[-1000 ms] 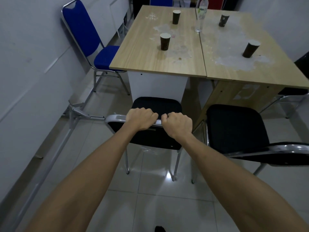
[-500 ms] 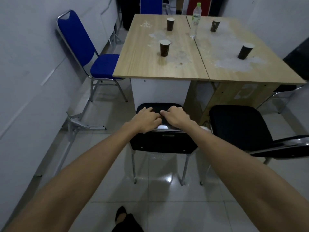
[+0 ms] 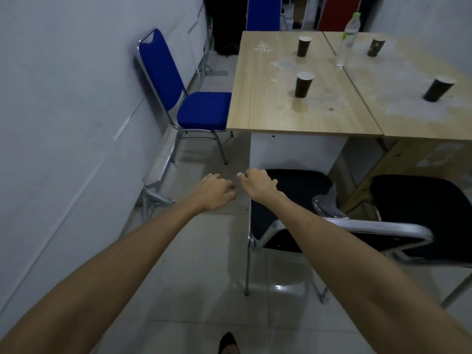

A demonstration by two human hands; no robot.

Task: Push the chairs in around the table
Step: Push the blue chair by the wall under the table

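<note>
Two wooden tables (image 3: pixel 263 113) stand pushed together. A black chair (image 3: pixel 298 185) sits with its seat partly under the near table edge, and its backrest (image 3: pixel 265 226) faces me. My right hand (image 3: pixel 258 183) hovers over that chair's left side with fingers loosely curled, holding nothing. My left hand (image 3: pixel 214 191) hangs over the floor just left of the chair, also loosely curled and holding nothing. A second black chair (image 3: pixel 413 200) stands to the right, out from the table. A blue chair (image 3: pixel 201 111) stands at the table's left side, its seat near the edge.
Several dark paper cups (image 3: pixel 304 84) and a clear bottle (image 3: pixel 347 39) stand on the tables. The grey wall (image 3: pixel 63 123) runs close along the left, with a metal bracket (image 3: pixel 155 195) at its foot. Another blue chair (image 3: pixel 263 14) and a red chair (image 3: pixel 339 11) stand at the far end.
Both hands pushed the black chair toward the table, then let go of its backrest and moved left. My view has turned left toward the blue chair.
</note>
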